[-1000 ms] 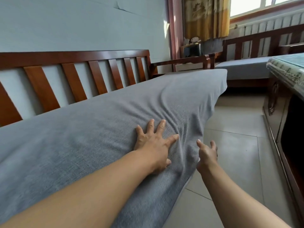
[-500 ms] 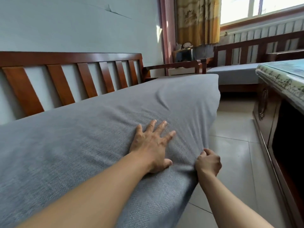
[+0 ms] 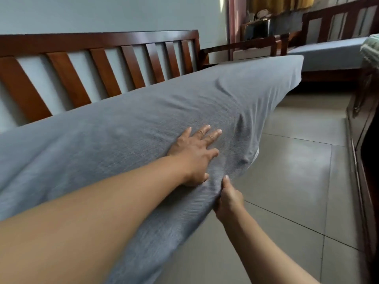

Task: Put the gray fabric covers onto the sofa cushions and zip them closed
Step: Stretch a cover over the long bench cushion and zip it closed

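Note:
A long sofa cushion in a gray fabric cover (image 3: 127, 124) lies tilted on the wooden sofa, its front edge hanging over the floor. My left hand (image 3: 194, 154) presses flat on top of the cover near the front edge, fingers spread. My right hand (image 3: 227, 196) pinches the cover's front edge from below, thumb on top. The fabric bunches in wrinkles (image 3: 242, 128) just beyond my hands. A sliver of white (image 3: 255, 155) shows at the edge there. No zipper is visible.
The sofa's slatted wooden backrest (image 3: 102, 54) runs behind the cushion, its armrest (image 3: 242, 46) at the far end. A second sofa with a gray cushion (image 3: 328, 52) stands at the back right. A dark wooden cabinet (image 3: 365, 140) lines the right side, across a tiled floor (image 3: 297, 181).
My right hand has shifted toward me along the front edge and now grips the fabric. My left hand stays pressed flat. The view has dipped and swung a little.

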Available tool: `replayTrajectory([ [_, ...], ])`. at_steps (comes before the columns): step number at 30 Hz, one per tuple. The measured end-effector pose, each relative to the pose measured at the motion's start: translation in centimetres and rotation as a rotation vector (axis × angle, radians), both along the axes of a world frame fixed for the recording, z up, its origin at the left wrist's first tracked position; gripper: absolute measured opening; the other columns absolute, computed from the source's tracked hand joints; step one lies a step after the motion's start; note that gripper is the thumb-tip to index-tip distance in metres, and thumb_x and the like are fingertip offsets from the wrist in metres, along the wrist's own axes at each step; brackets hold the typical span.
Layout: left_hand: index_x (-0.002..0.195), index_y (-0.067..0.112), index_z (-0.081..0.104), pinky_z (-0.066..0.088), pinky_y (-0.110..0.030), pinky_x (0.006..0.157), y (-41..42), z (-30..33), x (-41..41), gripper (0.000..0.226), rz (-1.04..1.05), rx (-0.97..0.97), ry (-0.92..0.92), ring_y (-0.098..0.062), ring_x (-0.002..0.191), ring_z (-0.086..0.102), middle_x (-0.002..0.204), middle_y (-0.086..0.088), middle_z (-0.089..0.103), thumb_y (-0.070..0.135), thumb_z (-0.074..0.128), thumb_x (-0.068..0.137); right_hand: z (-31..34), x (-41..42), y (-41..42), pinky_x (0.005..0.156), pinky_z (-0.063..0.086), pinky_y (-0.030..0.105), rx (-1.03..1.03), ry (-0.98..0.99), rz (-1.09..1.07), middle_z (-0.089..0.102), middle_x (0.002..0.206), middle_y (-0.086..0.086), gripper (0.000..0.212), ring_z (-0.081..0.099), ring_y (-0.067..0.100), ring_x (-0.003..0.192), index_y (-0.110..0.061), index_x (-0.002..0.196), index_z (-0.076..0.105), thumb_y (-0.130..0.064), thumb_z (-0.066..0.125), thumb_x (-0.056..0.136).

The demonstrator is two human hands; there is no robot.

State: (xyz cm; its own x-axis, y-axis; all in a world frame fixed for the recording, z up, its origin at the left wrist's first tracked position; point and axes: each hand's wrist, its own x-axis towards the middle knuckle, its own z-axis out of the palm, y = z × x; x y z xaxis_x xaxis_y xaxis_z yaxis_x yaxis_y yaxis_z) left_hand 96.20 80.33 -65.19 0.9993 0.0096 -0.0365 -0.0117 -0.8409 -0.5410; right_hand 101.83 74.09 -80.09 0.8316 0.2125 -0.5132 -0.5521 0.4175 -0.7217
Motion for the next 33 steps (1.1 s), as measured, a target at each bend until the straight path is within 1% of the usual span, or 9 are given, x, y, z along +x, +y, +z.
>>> replayTrajectory([
  [3, 0.151, 0.032, 0.010, 0.000, -0.048, 0.116, 0.2, -0.4, -3.5, 0.069, -0.003, 0.028, 0.002, -0.023, 0.145, -0.016, 0.157, 0.002, -0.020, 0.057, 0.038, 0.093, -0.6, -1.6, -0.3, 0.087, 0.048, 0.047, -0.415, -0.220, -0.052, 0.065, 0.103, 0.027, 0.040, 0.060, 0.040, 0.097, 0.003, 0.093, 0.066, -0.033, 0.049, 0.095],
  [6, 0.151, 0.029, 0.006, 0.001, -0.050, 0.114, 0.1, -0.6, -7.8, 0.069, 0.017, 0.099, 0.038, -0.027, 0.144, -0.018, 0.157, 0.001, -0.020, 0.054, 0.036, 0.094, 1.0, -3.1, -0.6, 0.088, 0.045, 0.042, -0.492, -0.191, -0.116, 0.064, 0.107, 0.024, 0.039, 0.058, 0.040, 0.100, 0.003, 0.096, 0.065, -0.032, 0.047, 0.094],
  [11, 0.152, 0.021, 0.004, 0.000, -0.056, 0.113, -0.1, -1.4, -14.0, 0.064, 0.024, 0.275, 0.125, -0.036, 0.141, -0.024, 0.157, -0.005, -0.019, 0.044, 0.032, 0.098, 1.6, -9.3, -0.2, 0.086, 0.052, 0.048, -0.082, -0.025, 0.087, 0.062, 0.104, 0.017, 0.033, 0.062, 0.035, 0.091, -0.004, 0.107, 0.059, -0.034, 0.058, 0.091],
  [13, 0.152, 0.019, 0.002, -0.003, -0.059, 0.111, -0.5, -2.1, -15.6, 0.062, 0.039, 0.337, 0.148, -0.037, 0.140, -0.026, 0.157, -0.007, -0.018, 0.042, 0.027, 0.100, 1.5, -12.9, 0.3, 0.084, 0.051, 0.042, 0.022, 0.011, 0.147, 0.062, 0.098, 0.014, 0.024, 0.061, 0.030, 0.089, -0.006, 0.106, 0.057, -0.026, 0.057, 0.094],
  [17, 0.151, 0.016, -0.003, -0.020, -0.059, 0.103, -0.6, -3.5, -19.3, 0.064, 0.052, 0.369, 0.154, -0.030, 0.142, -0.023, 0.157, -0.009, -0.018, 0.045, 0.022, 0.100, -0.1, -16.9, 1.5, 0.086, 0.048, 0.038, -0.295, -0.200, 0.069, 0.066, 0.106, 0.017, 0.028, 0.061, 0.032, 0.095, -0.002, 0.103, 0.064, -0.026, 0.052, 0.095],
  [20, 0.151, 0.013, -0.004, -0.025, -0.056, 0.098, -0.3, -3.9, -23.0, 0.062, 0.071, 0.371, 0.158, -0.029, 0.143, -0.021, 0.157, -0.011, -0.019, 0.039, 0.021, 0.101, 0.6, -17.1, 1.1, 0.088, 0.047, 0.039, -0.394, -0.194, 0.056, 0.066, 0.106, 0.018, 0.031, 0.060, 0.034, 0.097, -0.002, 0.104, 0.064, -0.028, 0.051, 0.095],
  [27, 0.151, 0.010, 0.000, -0.034, -0.049, 0.086, 0.6, -5.9, -27.6, 0.054, 0.078, 0.312, 0.186, -0.032, 0.141, -0.024, 0.155, -0.014, -0.022, 0.024, 0.019, 0.102, 0.6, -20.8, -0.5, 0.068, 0.049, 0.032, 0.049, 0.070, 0.363, 0.065, 0.100, 0.011, 0.020, 0.063, 0.022, 0.084, -0.009, 0.109, 0.059, -0.021, 0.055, 0.094],
  [31, 0.151, 0.010, 0.003, -0.037, -0.045, 0.089, 0.5, -6.5, -29.6, 0.053, 0.056, 0.292, 0.156, -0.029, 0.142, -0.022, 0.157, -0.012, -0.017, 0.021, 0.015, 0.100, -0.1, -23.0, -0.5, 0.066, 0.044, 0.026, -0.076, -0.080, 0.465, 0.058, 0.076, 0.007, 0.012, 0.052, 0.017, 0.067, -0.010, 0.083, 0.059, -0.002, 0.055, 0.091],
  [33, 0.149, 0.011, 0.021, -0.034, -0.049, 0.098, 1.2, -7.0, -30.8, 0.058, 0.004, 0.232, 0.051, -0.027, 0.146, -0.007, 0.159, -0.011, 0.001, 0.015, 0.010, 0.093, 0.4, -23.3, -0.5, 0.061, 0.043, 0.026, -0.171, -0.134, 0.443, 0.052, 0.068, 0.006, 0.018, 0.045, 0.015, 0.058, -0.010, 0.075, 0.056, -0.003, 0.056, 0.091],
])
